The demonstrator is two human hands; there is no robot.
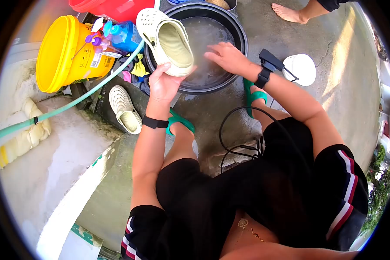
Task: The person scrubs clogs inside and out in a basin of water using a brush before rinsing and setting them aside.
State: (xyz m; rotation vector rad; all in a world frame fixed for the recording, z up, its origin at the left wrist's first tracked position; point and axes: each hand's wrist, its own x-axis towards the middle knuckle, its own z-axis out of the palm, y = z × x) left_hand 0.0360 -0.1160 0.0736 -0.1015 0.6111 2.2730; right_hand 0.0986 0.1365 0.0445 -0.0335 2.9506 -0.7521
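Note:
My left hand (164,86) is wrapped round the heel end of a cream clog (160,27), holding it above the left side of a black basin (242,65). The clog's opening faces up toward me, and holes show in its upper. Over the basin is my right hand (228,57), fingers stretched out and a little blurred, with nothing visible in them. It is apart from the clog. A second cream clog (122,108) lies on the ground to the left, below the basin. The basin holds cloudy water.
A green hose (80,100) runs across the left side, past a yellow bucket (56,54), a blue bottle (126,37) and a red tub (117,9). A white container (301,69) stands at right. Another person's bare foot (288,14) is at the top. A black cable (223,119) loops near my knees.

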